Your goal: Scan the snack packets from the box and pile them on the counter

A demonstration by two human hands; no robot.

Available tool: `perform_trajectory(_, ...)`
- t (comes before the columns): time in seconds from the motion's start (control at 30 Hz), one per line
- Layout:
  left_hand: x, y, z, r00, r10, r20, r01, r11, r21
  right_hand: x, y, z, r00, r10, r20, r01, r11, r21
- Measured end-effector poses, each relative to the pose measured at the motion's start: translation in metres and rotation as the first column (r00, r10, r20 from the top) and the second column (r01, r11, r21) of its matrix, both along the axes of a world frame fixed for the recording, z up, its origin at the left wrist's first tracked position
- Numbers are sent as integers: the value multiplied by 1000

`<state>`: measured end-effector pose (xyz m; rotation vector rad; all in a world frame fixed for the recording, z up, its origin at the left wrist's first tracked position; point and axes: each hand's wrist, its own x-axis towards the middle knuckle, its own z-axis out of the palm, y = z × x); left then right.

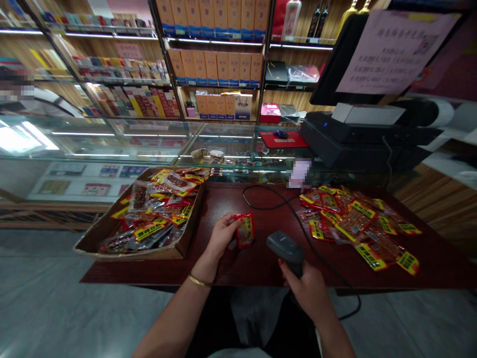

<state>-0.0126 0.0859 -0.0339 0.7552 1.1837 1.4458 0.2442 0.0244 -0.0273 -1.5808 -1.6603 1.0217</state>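
Between the thumb and fingers of my left hand is a small red snack packet, held just above the dark red tabletop. My right hand is wrapped around the handle of a black barcode scanner, whose head points left toward the packet. A cardboard box full of snack packets stands left of my left hand. Right of the scanner lies a loose pile of red and yellow snack packets.
The scanner's black cable loops over the table. Behind are a glass display counter, a red mouse pad with a mouse, and a monitor bearing a paper sign. A person is at the far left, before stocked shelves.
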Motion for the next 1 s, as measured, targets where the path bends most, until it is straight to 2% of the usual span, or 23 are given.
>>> perform_trajectory(0.07, -1, -1, -2, 997, 29, -66, -29, 1000, 1, 7, 12, -9, 972, -29, -231, 16, 998, -60)
perform_trajectory(0.13, -1, 2, -3, 993, 59, -107, -61, 998, -17, 13, 21, -17, 921, -36, -388, -3, 995, -98)
perform_trajectory(0.27, 23, 32, 10, 998, 69, -15, -69, 996, -61, 20, 24, -29, 842, -22, -540, -41, 994, -104)
perform_trajectory(0.37, 73, 73, 29, 995, -16, 103, 24, 997, -79, 22, 21, -32, 803, -21, -595, -43, 995, -93)
perform_trajectory(0.53, 181, 138, 54, 961, -233, 149, 248, 964, -93, 26, 20, -29, 769, -62, -637, 14, 997, -80)
perform_trajectory(0.6, 210, 152, 58, 940, -314, 134, 330, 937, -114, 28, 20, -28, 763, -89, -640, 45, 995, -85)
perform_trajectory(0.67, 221, 153, 58, 933, -349, 89, 358, 924, -131, 29, 20, -27, 764, -109, -637, 63, 994, -95)
perform_trajectory(0.77, 193, 132, 57, 958, -288, -7, 286, 952, -111, 31, 18, -29, 767, -111, -632, 52, 992, -111)
perform_trajectory(0.87, 120, 85, 60, 945, -181, -271, 198, 979, 38, 36, 15, -35, 759, -99, -643, 25, 992, -123)
perform_trajectory(0.93, 58, 45, 67, 861, -20, -508, 123, 978, 171, 39, 15, -41, 755, -81, -650, -8, 991, -133)
perform_trajectory(1.0, -6, 5, 76, 727, 200, -656, -32, 966, 258, 41, 17, -46, 772, -79, -630, -22, 988, -150)
